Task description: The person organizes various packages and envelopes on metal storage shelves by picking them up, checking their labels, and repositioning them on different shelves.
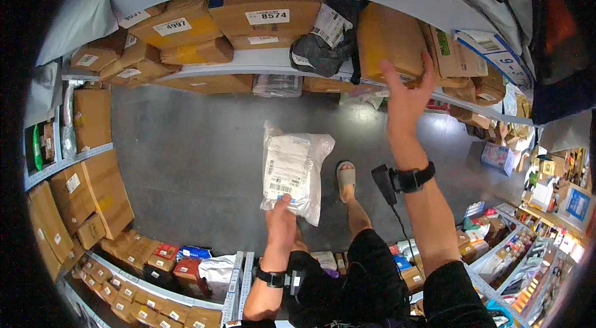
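My left hand (280, 223) grips the lower edge of a white parcel (288, 169) in a clear plastic bag, its thumb lying on top beside a printed label. The parcel is held out over the floor. Raised toward the shelf ahead, my right hand (406, 89) has its thumb and fingers spread in front of a brown cardboard box (390, 39). Whether the fingertips touch that box I cannot tell. A black plastic-wrapped parcel (320, 48) sits just left of the box, and another carton (456, 54) stands to its right.
More cardboard boxes (273, 14) line the shelf (248, 62) ahead. Shelving with cartons (93, 191) stands at the left and behind me. Packed racks (528, 259) fill the lower right. A blue-and-white package (498, 158) rests on the grey floor (192, 160) at the right.
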A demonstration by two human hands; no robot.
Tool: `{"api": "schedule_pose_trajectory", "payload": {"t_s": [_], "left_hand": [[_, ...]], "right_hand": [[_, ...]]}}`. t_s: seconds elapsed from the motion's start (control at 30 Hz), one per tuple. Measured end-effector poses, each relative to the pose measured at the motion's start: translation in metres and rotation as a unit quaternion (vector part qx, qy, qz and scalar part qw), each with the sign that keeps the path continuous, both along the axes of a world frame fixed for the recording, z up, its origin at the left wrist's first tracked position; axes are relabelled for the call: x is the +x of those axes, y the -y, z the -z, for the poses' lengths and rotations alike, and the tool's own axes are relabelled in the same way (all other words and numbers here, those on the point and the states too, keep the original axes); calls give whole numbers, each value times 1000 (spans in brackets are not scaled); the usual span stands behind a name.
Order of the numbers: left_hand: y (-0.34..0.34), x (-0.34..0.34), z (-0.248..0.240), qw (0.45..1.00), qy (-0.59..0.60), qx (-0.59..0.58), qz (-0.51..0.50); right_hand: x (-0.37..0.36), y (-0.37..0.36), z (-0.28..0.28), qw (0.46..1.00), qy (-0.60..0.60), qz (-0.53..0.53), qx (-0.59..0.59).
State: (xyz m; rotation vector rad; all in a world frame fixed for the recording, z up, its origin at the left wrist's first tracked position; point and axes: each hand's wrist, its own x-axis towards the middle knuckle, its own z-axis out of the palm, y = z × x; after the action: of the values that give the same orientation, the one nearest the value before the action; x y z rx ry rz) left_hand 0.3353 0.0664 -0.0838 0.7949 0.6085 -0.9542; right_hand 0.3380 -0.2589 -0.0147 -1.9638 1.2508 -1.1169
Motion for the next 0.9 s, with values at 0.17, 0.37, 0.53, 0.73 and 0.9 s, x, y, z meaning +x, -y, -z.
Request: {"api": "schedule_pose_trajectory", "payload": {"t_s": [0.17, 0.37, 0.53, 0.73, 0.9], "left_hand": [[8, -3, -14, 999, 23, 9, 30], [18, 0, -25, 998, 48, -19, 36], [17, 1, -25, 999, 28, -29, 22], [14, 3, -17, 999, 23, 11, 40], [21, 2, -16, 998, 45, -11, 41]], "right_hand": [[8, -27, -42, 987, 152, -48, -1], [-1, -20, -69, 981, 184, -51, 38], [-44, -33, -80, 983, 171, -71, 15], [-45, -33, -33, 997, -5, -61, -38], [30, -11, 9, 983, -116, 72, -125]]}}
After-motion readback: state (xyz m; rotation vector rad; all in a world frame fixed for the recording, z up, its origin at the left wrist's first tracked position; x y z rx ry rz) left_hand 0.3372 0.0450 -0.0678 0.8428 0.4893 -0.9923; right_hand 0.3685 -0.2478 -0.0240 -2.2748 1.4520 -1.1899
